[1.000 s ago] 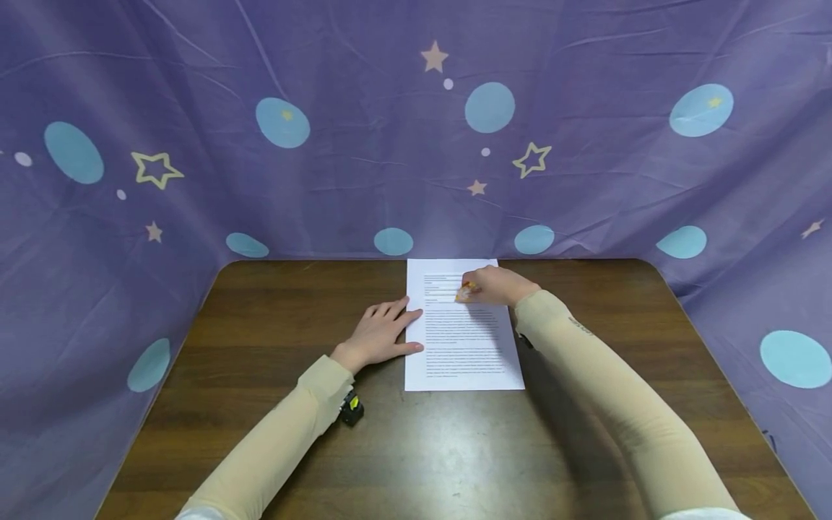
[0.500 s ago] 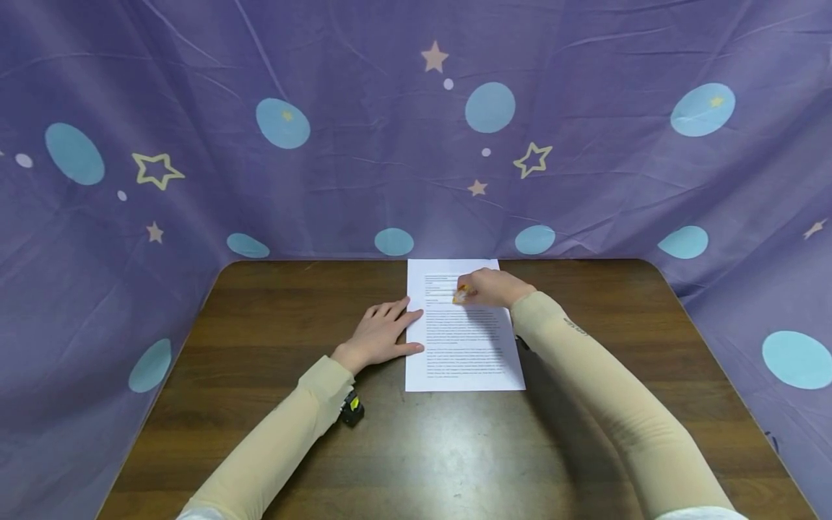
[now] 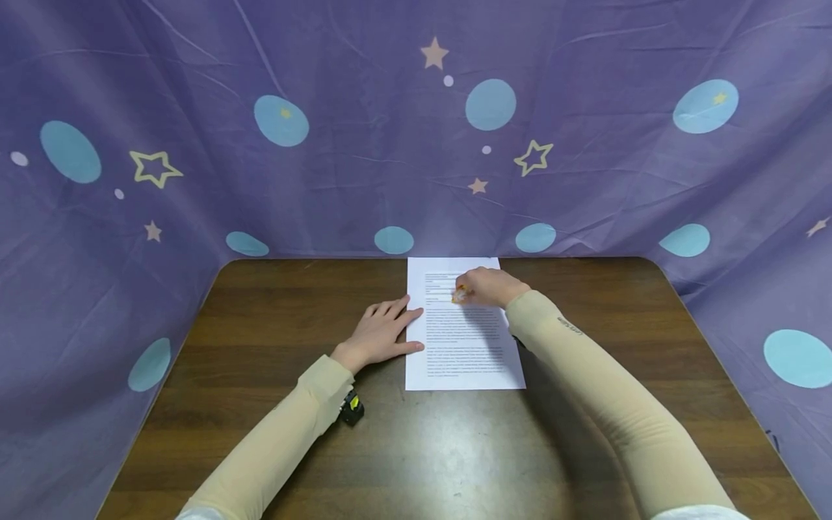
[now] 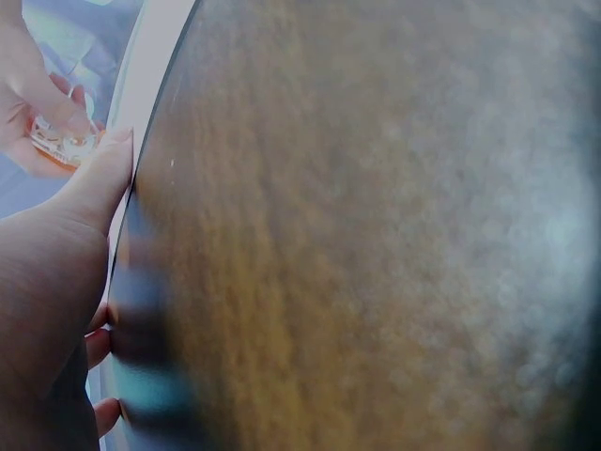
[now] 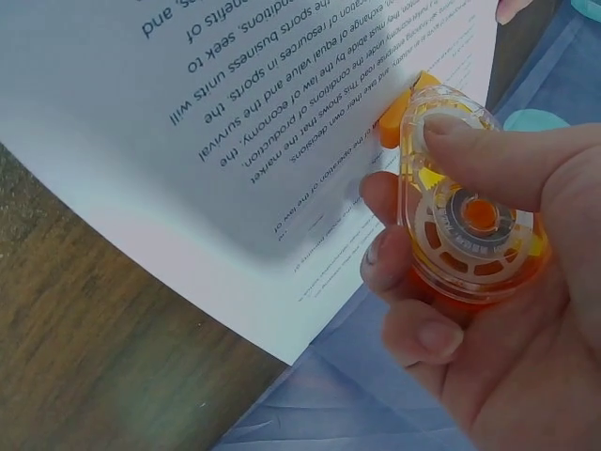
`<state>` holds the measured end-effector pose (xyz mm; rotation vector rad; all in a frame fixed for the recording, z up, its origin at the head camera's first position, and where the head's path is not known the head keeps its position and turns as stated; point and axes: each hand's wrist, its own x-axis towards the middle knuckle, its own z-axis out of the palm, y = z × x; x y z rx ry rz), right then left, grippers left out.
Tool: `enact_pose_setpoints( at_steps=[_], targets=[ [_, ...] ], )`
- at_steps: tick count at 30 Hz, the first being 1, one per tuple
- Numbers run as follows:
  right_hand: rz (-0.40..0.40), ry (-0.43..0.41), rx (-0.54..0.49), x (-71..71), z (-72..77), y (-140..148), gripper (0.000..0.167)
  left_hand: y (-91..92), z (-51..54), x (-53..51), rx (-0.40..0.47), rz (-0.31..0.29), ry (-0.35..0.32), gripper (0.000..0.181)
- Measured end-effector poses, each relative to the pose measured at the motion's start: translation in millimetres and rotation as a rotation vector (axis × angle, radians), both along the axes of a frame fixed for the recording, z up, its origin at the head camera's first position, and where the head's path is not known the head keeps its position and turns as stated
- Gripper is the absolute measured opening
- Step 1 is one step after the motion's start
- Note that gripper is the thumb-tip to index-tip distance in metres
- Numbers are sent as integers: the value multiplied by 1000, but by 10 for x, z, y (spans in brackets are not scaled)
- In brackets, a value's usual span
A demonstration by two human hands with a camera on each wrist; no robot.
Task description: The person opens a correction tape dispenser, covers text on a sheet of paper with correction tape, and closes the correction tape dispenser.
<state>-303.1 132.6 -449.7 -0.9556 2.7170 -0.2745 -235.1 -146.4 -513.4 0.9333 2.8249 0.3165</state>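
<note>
Right hand (image 3: pixel 489 287) has a correction tape dispenser (image 5: pixel 460 202) in its grasp: thumb on the clear face, other fingers curled round the opposite side. Its orange tip (image 5: pixel 392 127) is at the printed lines in the upper half of the sheet (image 3: pixel 463 328); can't tell if it's actually touching paper. My read on the thumb position: it lets the person steer the tip and lean on it.

Left hand (image 3: pixel 380 336): released, fingers spread and fairly straight, nothing gripped. It lies mostly left of the sheet over the worktop (image 3: pixel 448 448), with thumb and some fingertips on the sheet's left margin. Likely pinning it so sideways drag doesn't skid it. Edge contact also leaves the print uncovered.

Sheet lies flat, roughly mid-span at the worktop's far edge, its top end by the curtain (image 3: pixel 364 173). Long sides run away from the person, probably so lines run left to right. Right sleeve (image 3: pixel 604 390) angles in from the near right corner, shadow on the sheet's right half.
</note>
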Motion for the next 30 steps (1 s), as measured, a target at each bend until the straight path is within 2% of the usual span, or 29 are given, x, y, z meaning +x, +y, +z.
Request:
enact_pose_setpoints(
  at_steps=[12, 21, 30],
  targets=[
    [-14, 13, 39, 8, 19, 29, 7, -8, -32, -8, 3, 0, 8, 80],
    [-24, 26, 38, 15, 12, 92, 6, -9, -34, -16, -11, 10, -5, 81],
    [-35, 5, 2, 23, -47, 204, 10, -6, -42, -23, -26, 18, -11, 82]
  ],
)
